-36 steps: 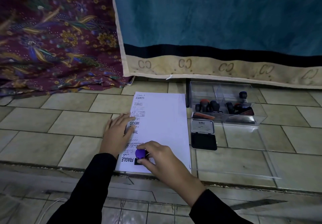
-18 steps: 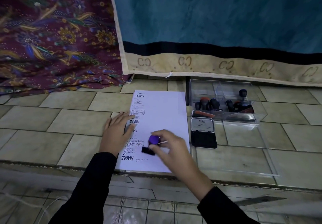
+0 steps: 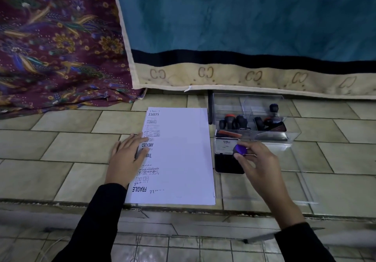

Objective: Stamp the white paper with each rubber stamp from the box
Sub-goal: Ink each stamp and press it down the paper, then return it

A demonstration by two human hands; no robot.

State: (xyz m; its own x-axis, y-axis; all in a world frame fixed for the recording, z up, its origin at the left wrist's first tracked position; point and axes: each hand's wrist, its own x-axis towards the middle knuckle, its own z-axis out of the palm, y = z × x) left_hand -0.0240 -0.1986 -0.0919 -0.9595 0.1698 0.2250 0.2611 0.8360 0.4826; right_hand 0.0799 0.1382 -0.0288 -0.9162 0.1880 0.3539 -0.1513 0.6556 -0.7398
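While a purple-knobbed rubber stamp (image 3: 239, 149) hangs over the open black ink pad (image 3: 228, 163), pinched by its knob between thumb and fingertips of the right hand (image 3: 257, 165), the white sheet of paper (image 3: 179, 155) lies flat on the tiled floor (image 3: 67, 149) just left of those fingers; the stamp sits above the pad's hinged lid and dark inking face, a position that suggests re-inking, or a return toward the box, though which cannot be told; the faint, broken mark at the sheet's near edge, beside the bold FRAGILE print, makes a fresh load of ink the likelier reason. Beyond the right fingertips, touching the pad's far edge, stands the clear plastic box (image 3: 289, 137) with several dark-handled stamps (image 3: 234, 122) inside, so a good part of the job appears undone. The left hand (image 3: 127, 155) lies palm down, fingers loosely spread and flat across the paper's left margin, over the column of printed impressions, apparently to keep the sheet from sliding; its black-sleeved forearm runs straight in from the near edge, while the right wrist is cocked, fingers curled downward around the knob.
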